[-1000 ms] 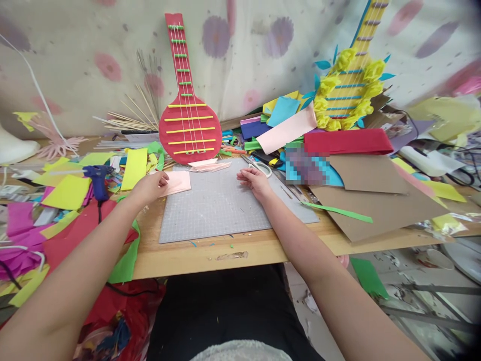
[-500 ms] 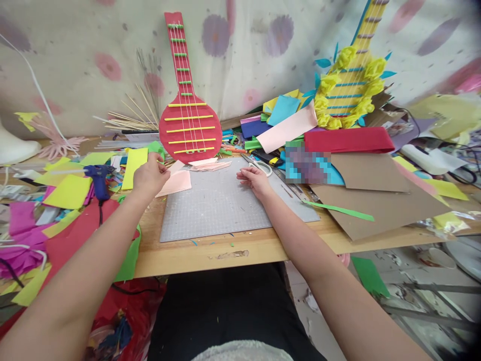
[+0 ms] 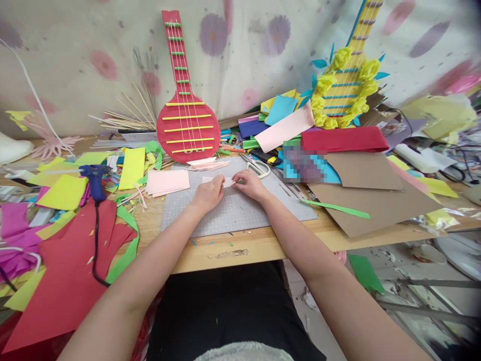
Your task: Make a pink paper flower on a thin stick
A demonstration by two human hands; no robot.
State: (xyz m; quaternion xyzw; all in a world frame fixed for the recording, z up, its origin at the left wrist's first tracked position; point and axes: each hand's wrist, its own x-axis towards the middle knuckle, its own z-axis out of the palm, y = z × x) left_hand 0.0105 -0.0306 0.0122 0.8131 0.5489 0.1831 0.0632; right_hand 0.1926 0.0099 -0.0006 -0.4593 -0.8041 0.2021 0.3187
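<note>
A single head-worn camera looks forward and down from above the lap [image 3: 225,301], which fills the bottom middle. Forearms [image 3: 171,250] enter from the lower corners, hands [image 3: 209,194] near the centre. The tabletop [image 3: 210,253] spans the view at close range, flowered cloth [image 3: 248,50] behind it.

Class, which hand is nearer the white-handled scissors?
Right: the right hand is just on the near side of the scissors; the left hand is farther off, to their left.
</note>
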